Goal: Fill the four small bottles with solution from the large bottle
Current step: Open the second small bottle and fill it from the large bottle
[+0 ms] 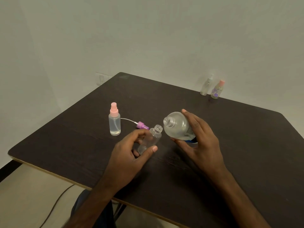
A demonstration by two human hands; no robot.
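**Got the large bottle [179, 127] tipped at the small bottle [152, 137]**

Left grip [130, 152] is curled round the uncapped small bottle, which is tilted. Right grip [204, 140] clamps the large bottle, mouth just beside the small neck. Purple sprayer [142, 125] lies on the worktop [74, 145] behind.

A dark brown table [230, 129] with a faint wood grain fills most of the lower view, its corners rounded and its near side trimmed with a pale edge band [49, 173]. Behind it rises a plain, pale greenish-white wall [148, 38], bare but for a white switch plate [101, 79] that shows just past the table's far corner. To the lower left lies a light beige floor [26, 186], met by a dark skirting [7, 171] at the frame's edge, and a thin dark cable [56, 203] curves across it. The light is dim and even, with soft shade gathering toward the left wall.
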